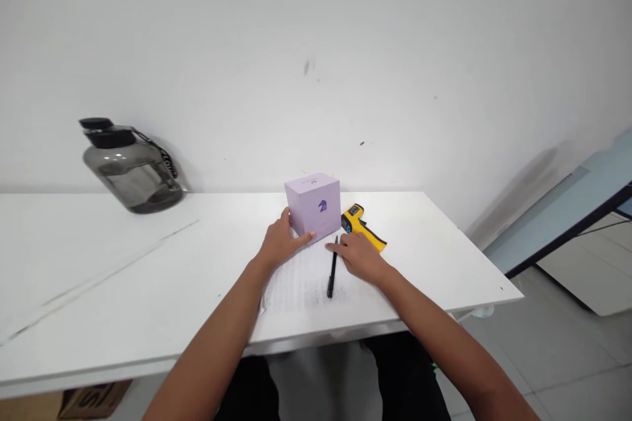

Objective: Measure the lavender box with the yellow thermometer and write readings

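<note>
A light purple box (316, 210) with a dark horse-head emblem stands towards the back of the white table (197, 263). My left hand (284, 240) grips its lower left corner, the thumb along the front bottom edge and the fingers at the left side. A black pen (332, 276) lies over a printed sheet of paper (296, 286) in front of the box. Over the pen's upper end is my right hand (358, 255), a digit stretched across it; a firm hold does not show. Just behind that hand rests a yellow and black infrared thermometer (368, 230), its handle partly covered.
A large grey translucent water bottle (133, 171) with a black cap and strap stands at the back left. The white wall (316, 79) rises behind the table. A cardboard box (93, 400) is below on the left, and a blue-grey panel (557, 204) leans at the right.
</note>
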### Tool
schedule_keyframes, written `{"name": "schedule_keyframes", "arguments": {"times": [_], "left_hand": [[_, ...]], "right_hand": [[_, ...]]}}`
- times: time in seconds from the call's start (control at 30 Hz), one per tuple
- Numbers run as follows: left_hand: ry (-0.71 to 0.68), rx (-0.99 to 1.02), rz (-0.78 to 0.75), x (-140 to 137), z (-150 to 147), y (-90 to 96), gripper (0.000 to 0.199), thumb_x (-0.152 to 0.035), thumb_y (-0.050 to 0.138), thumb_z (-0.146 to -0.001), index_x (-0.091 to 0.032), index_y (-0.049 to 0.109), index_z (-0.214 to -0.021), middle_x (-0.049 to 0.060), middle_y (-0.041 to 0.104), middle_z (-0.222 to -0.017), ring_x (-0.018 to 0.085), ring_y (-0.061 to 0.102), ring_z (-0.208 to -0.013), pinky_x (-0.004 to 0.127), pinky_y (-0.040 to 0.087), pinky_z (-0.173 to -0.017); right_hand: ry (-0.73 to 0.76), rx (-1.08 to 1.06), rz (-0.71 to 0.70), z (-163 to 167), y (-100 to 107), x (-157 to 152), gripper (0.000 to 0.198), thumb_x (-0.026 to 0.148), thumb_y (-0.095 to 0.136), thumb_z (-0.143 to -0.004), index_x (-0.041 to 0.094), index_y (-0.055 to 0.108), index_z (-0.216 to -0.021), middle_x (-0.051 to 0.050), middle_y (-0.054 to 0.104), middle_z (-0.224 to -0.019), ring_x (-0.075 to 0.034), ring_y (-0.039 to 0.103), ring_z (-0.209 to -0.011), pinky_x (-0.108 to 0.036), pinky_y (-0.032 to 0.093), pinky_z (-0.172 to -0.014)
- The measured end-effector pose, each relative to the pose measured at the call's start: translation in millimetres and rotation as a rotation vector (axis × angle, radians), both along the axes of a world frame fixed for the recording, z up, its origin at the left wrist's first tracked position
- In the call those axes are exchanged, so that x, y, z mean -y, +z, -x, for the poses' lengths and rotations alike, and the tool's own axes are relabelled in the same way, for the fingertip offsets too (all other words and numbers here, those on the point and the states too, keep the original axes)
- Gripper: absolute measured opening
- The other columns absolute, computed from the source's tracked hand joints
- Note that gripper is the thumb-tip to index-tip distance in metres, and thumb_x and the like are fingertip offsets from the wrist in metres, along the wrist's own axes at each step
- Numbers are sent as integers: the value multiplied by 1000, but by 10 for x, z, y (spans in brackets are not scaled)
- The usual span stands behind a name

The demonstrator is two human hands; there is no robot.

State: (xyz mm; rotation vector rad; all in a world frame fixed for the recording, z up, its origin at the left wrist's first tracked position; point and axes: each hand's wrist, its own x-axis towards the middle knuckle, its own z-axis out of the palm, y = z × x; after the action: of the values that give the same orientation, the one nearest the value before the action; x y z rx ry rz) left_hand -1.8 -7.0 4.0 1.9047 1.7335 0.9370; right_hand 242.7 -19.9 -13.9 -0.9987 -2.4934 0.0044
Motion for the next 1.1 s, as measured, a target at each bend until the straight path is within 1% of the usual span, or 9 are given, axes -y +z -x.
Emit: {"name": "schedule_keyframes", "arguments": {"times": [0.13,0.3,0.43,0.53,0.63,0.77,0.87,0.97,1.1], "left_hand": [[5,2,-5,-8,0,-6,81,-65,65,-70,-22,40,-134,11,65,-117,28,63,-103,39,50,-80],[-7,-15,-10,-53,41,-58,89,-67,67,-67,-22,36,-138,10,65,-115,28,63,-100,38,50,-77],[-10,-66,-40,-2,13,-64,84,-66,67,-67,-22,39,-133,11,65,-115,27,64,-99,36,50,-76],[27,-200,-67,68,-64,-28,83,-65,66,-67,-17,41,-131,14,66,-114,29,64,-99,40,50,-82],[77,-400,-64,128,-147,31,92,-66,62,-69,-10,37,-137,19,66,-118,35,61,-109,52,38,-103],[247,-568,-2,294,-259,56,108,-69,55,-73,-2,22,-150,29,48,-144,42,35,-140,63,8,-117],[344,-559,100,558,-379,-42,103,-67,44,-80,0,18,-153,29,36,-153,42,24,-147,65,6,-116],[305,-545,175,829,-500,-187,100,-74,32,-82,-5,25,-154,23,25,-160,41,17,-150,63,7,-118],[278,-574,216,969,-570,-248,98,-74,27,-85,-3,27,-154,22,17,-162,37,11,-152,54,8,-121]], "right_hand": [[136,-44,64,66,-49,6,22,27,52,-97,24,74,-98,-3,59,-67,-14,47,-62,-32,34,-72],[49,-309,117,71,-1,84,32,40,45,-98,21,69,-90,-4,59,-65,-17,51,-62,-33,39,-70],[6,-789,430,25,154,163,35,51,47,-94,22,62,-103,-4,64,-80,-17,59,-66,-34,47,-68],[-1,-976,605,-37,209,198,34,55,60,-84,22,58,-89,0,60,-75,-14,57,-63,-30,47,-63],[-119,-971,604,-70,122,209,37,55,58,-84,22,52,-69,4,48,-56,-13,49,-56,-27,40,-56],[-84,-949,744,-40,-42,215,31,51,51,-86,21,57,-81,5,51,-50,-13,46,-49,-26,36,-52],[-79,-921,720,-19,-58,236,40,54,45,-89,19,60,-75,2,57,-53,-13,50,-54,-26,39,-57],[-135,-864,690,-31,-18,272,52,58,39,-92,18,61,-66,1,51,-48,-14,51,-55,-27,41,-60],[-193,-788,598,-68,2,304,47,56,49,-88,19,62,-61,0,53,-53,-16,54,-62,-29,43,-66]]}}
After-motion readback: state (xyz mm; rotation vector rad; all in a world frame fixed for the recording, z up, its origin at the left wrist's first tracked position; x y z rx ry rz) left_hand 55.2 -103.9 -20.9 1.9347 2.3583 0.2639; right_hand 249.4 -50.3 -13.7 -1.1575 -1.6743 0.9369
